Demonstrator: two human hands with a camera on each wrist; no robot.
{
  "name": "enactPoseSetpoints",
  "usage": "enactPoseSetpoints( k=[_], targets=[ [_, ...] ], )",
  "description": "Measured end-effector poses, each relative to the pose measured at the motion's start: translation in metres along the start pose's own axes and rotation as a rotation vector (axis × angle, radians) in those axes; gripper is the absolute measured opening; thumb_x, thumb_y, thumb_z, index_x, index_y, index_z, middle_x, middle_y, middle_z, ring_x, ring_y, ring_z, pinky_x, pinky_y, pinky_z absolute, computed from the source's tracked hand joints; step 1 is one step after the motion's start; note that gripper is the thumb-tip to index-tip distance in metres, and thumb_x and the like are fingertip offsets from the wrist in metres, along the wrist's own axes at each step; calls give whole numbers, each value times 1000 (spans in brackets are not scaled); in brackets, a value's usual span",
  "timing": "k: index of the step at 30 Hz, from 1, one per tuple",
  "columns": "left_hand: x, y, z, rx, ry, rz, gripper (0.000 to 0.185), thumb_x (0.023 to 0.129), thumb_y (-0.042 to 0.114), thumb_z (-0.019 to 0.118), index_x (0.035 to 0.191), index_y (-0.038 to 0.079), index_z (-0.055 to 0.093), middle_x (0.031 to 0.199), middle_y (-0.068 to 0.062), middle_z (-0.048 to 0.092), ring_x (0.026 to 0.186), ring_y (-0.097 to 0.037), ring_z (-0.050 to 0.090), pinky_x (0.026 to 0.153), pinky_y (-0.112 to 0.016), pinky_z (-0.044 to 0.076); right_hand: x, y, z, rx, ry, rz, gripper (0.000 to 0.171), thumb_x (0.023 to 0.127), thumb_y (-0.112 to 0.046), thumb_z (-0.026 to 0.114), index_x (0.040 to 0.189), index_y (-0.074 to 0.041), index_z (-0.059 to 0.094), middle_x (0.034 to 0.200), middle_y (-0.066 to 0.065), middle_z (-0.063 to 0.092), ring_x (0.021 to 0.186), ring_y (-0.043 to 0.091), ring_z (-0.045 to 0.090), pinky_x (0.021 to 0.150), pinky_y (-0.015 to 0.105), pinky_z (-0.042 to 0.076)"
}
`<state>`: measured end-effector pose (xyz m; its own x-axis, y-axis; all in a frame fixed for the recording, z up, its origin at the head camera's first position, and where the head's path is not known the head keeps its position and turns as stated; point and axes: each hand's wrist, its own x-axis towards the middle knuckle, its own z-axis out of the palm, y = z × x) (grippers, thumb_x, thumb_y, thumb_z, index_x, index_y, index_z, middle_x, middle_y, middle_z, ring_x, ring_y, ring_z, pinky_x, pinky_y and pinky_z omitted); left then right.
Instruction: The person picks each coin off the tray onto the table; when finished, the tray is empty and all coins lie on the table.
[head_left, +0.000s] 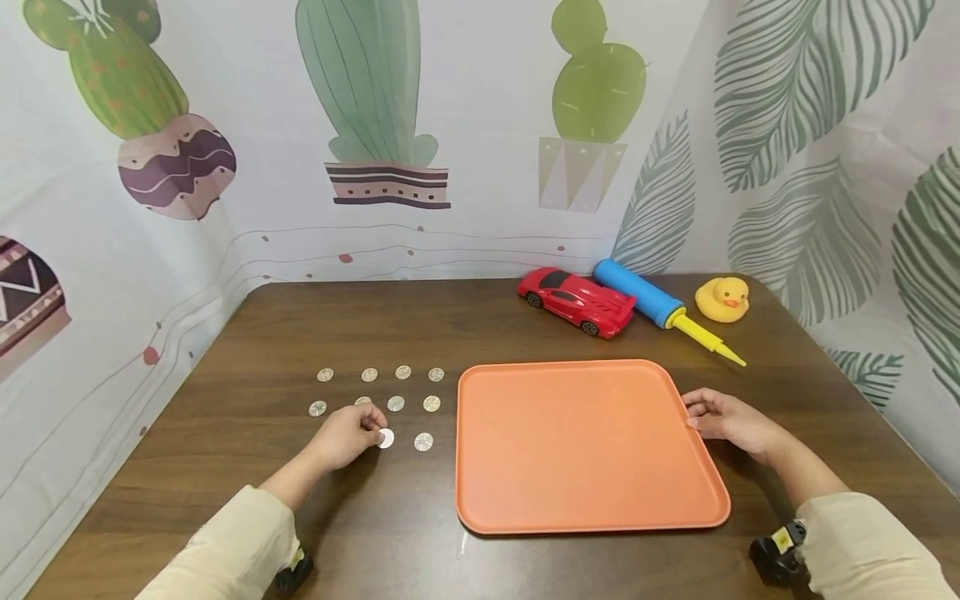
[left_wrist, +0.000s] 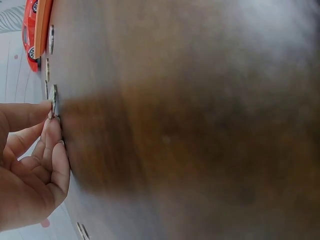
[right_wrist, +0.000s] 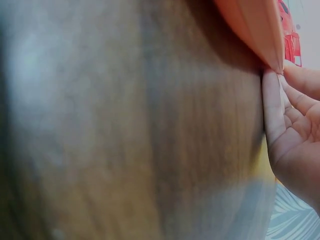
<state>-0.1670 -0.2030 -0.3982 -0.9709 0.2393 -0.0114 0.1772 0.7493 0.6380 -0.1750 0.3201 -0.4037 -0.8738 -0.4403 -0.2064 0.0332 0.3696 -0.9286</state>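
My left hand [head_left: 347, 438] pinches a silver coin [head_left: 386, 438] between thumb and fingertips, just above the table. The left wrist view shows that coin [left_wrist: 54, 94] tilted up on its edge at the fingertips. Around this hand lie several more coins in loose rows, one of them a coin [head_left: 423, 442] to its right, and another partly hidden behind the fingers. On the right, an orange tray [head_left: 570, 450] lies flat on the table. My right hand [head_left: 733, 423] grips its right rim, thumb on top; in the right wrist view, fingers reach under the tray's edge [right_wrist: 255, 30].
Behind the tray stands a red toy car [head_left: 576, 302], close beside a blue and yellow toy pump [head_left: 645, 293]. A yellow rubber duck [head_left: 722, 300] sits at the back right corner. The brown table [head_left: 375, 533] meets a patterned cloth backdrop [head_left: 480, 125].
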Motion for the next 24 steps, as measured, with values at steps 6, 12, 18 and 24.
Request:
enactPoseSetpoints(
  k=[6,12,18,24],
  targets=[
    [1,0,5,9,2,34,10,70,-3,60,74,5,56,66,2,54,64,-11,49,60,-27,39,-3,3,-1,-18,11,28,42,86,-8,49,112,19,29,92,11,49,80,12,53,72,27,45],
    [2,1,6,7,2,29,9,70,-1,60,74,6,57,65,3,54,62,-10,48,59,-27,39,-6,3,-1,-34,41,21,42,86,-8,49,113,18,31,93,12,48,80,11,52,71,27,46],
    [1,2,-5,-62,-65,3,3,75,6,59,77,5,56,63,0,53,57,-12,48,54,-28,38,-4,1,5,-68,96,18,40,86,-9,50,112,17,34,92,13,49,79,11,52,70,28,46],
    [6,1,-26,18,-55,78,9,80,13,57,85,6,58,78,-2,57,73,-17,52,65,-32,41,1,-16,5,-171,172,43,32,85,-2,46,108,18,37,88,16,52,77,18,54,67,31,47]
  ],
)
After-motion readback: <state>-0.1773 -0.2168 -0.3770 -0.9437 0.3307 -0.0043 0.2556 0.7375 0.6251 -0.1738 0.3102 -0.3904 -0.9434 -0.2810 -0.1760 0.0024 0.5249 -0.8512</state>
